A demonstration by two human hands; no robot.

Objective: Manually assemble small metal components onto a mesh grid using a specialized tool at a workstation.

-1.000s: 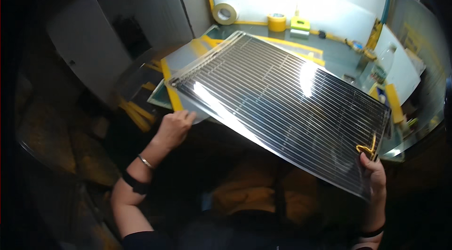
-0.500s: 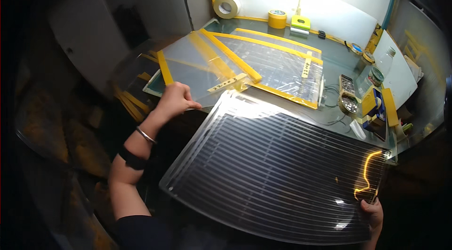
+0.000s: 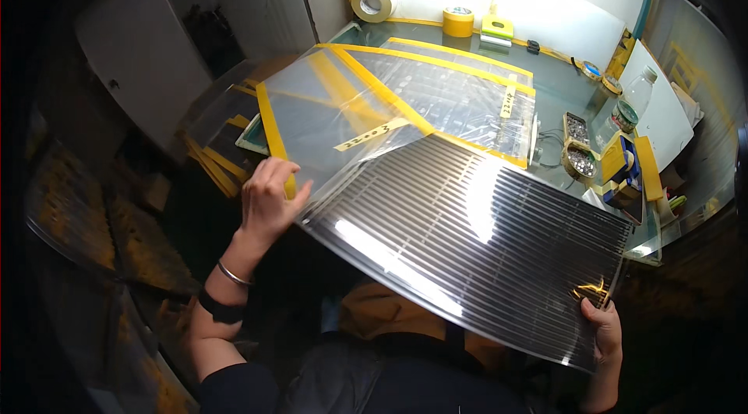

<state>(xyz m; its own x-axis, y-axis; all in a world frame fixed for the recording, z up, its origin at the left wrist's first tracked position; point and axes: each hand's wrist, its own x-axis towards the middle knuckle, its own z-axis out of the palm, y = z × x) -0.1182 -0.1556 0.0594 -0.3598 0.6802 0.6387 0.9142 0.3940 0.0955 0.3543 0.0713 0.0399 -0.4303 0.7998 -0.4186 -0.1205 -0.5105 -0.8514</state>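
A large dark, glossy sheet (image 3: 475,235) with close parallel stripes stretches across the front, tilted over the table edge. My right hand (image 3: 602,328) grips its lower right corner, thumb on top and fingers hidden beneath. A clear plastic sleeve (image 3: 304,114) with yellow taped edges and a marked paper label (image 3: 372,135) lies under or against the sheet's far left end; I cannot tell whether that end is inside it. At the sleeve's near left corner is my left hand (image 3: 269,199), thumb and fingers apart, beside the yellow strip and the sheet's left corner.
Another yellow-taped clear sleeve (image 3: 467,114) lies behind. Tape rolls (image 3: 458,22) stand along the back wall. To the right are small trays of metal bits (image 3: 578,158), a jar (image 3: 624,115), a clear bottle (image 3: 641,86) and a blue-and-yellow holder (image 3: 621,172). Yellow-edged pieces (image 3: 210,164) sit at left.
The striped sheet has moved up and away from me, its far end now nearer the sleeves. My left hand has gone from a pinch to spread fingers. My right hand has risen with the sheet.
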